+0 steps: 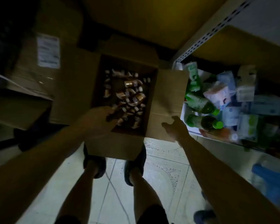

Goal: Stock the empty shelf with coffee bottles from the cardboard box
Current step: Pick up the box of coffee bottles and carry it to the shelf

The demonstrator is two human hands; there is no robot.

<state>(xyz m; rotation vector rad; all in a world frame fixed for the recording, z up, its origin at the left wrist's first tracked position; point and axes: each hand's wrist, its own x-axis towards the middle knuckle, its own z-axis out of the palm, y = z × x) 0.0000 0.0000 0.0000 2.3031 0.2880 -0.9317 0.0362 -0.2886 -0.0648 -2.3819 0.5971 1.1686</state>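
An open cardboard box (pixel 168 94) stands on the floor in front of my feet. Inside it lie several small coffee bottles (pixel 132 94) with gold caps and pale labels, jumbled together. My left hand (pixel 95 123) reaches over the box's near left edge, its fingers above the nearest bottles; blur and darkness hide whether it grips one. My right hand (pixel 174 126) hovers over the box's right flap with fingers spread and nothing in it. A bare yellowish shelf board (pixel 136 21) lies beyond the box.
A metal rack post (pixel 208 33) rises to the right. The low shelf beside it holds green bottles (pixel 200 104) and several packets (pixel 249 101). Large cartons (pixel 48 52) are stacked on the left. The tiled floor (pixel 165 172) is under my feet.
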